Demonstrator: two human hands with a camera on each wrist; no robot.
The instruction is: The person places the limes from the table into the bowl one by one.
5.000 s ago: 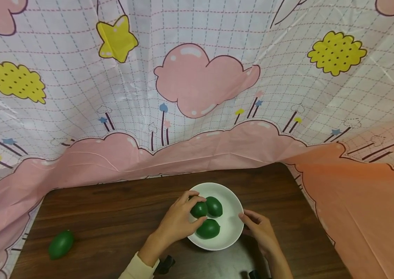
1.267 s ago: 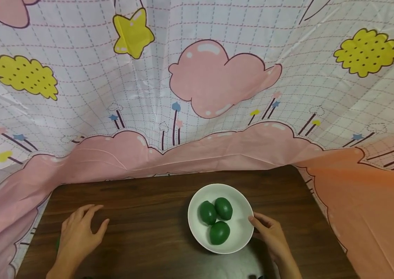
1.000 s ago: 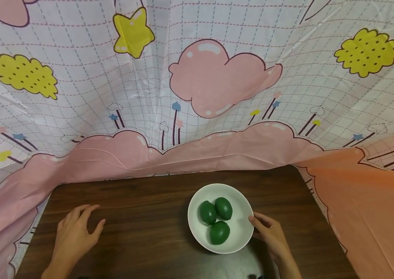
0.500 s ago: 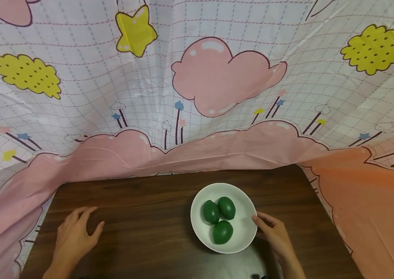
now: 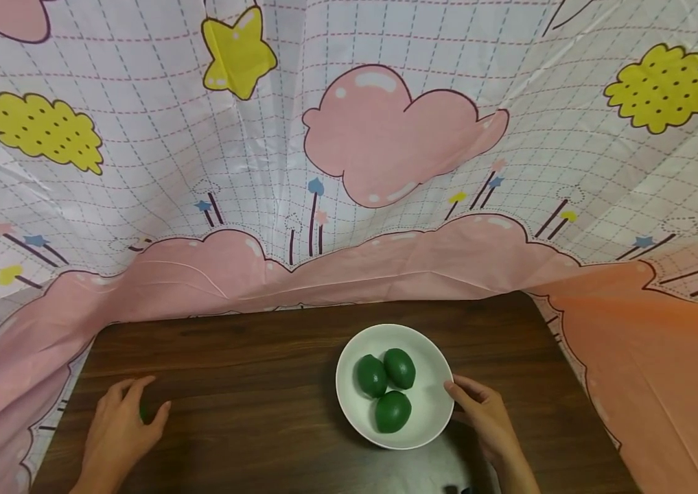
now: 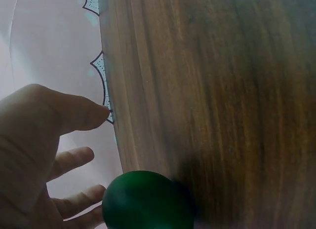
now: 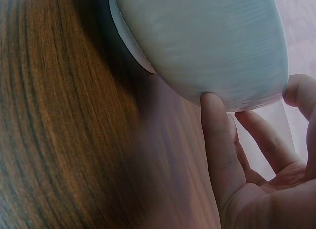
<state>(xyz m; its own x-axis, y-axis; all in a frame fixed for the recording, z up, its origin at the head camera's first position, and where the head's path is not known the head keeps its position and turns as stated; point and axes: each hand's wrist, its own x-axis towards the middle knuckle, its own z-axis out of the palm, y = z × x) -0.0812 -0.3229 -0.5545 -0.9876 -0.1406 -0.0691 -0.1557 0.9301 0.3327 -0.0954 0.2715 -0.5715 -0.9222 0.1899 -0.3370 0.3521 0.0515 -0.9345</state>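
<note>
Three green limes (image 5: 393,412) lie together in a white bowl (image 5: 432,418) right of the table's middle. My right hand (image 5: 489,420) holds the bowl's right side, thumb at the rim and fingertips against the outer wall (image 7: 212,46). Far to the left, my left hand (image 5: 119,425) is over another lime (image 6: 148,202). Only a sliver of that lime shows between thumb and fingers in the head view. In the left wrist view the thumb stands well apart from it, and some fingertips are beside it; whether they touch it I cannot tell.
The dark wooden table (image 5: 243,391) spans the space between the hands. A patterned pink and white cloth (image 5: 349,267) hangs along its back and sides. A small black object (image 5: 466,490) shows at the bottom edge near the right forearm.
Since five seconds ago my left hand has left the lime in the bowl and moved left to the separate one. Lately it shifted slightly left and nearer me. The right hand stays at the bowl.
</note>
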